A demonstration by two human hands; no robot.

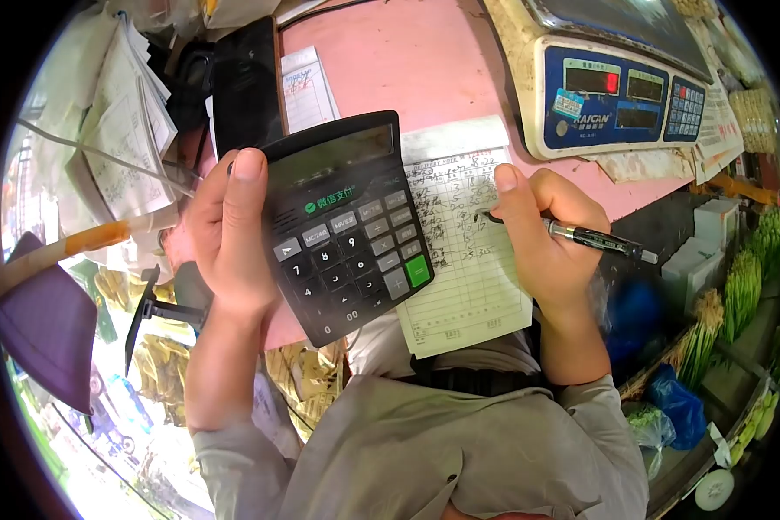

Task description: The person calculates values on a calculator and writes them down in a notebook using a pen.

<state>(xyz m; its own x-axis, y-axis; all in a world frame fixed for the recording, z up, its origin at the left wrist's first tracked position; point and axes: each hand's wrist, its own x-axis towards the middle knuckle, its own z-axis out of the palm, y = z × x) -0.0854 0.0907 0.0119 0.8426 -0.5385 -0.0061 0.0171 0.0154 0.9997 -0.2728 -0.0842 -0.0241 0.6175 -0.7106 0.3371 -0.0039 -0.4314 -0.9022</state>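
My left hand (234, 221) is closed on the left edge of a black calculator (321, 282), its thumb lying on the upper corner. The calculator is tilted, with grey and black keys, one green key and a dark display. A pen (602, 241) with a dark barrel sits in my closed right hand (550, 230); its black tip points left over the paper. Under both lies a delivery note pad (468, 303) with handwritten rows and figures. The calculator covers the pad's left part, and my right thumb is above its right side.
A blue-fronted weighing scale (607, 108) with a red digit lit stands at the back right of the pink table (364, 52). Another paper slip (308, 91) lies beside a black object (247, 87). Green vegetables (741, 273) line the right, near a blue plastic bag (678, 403).
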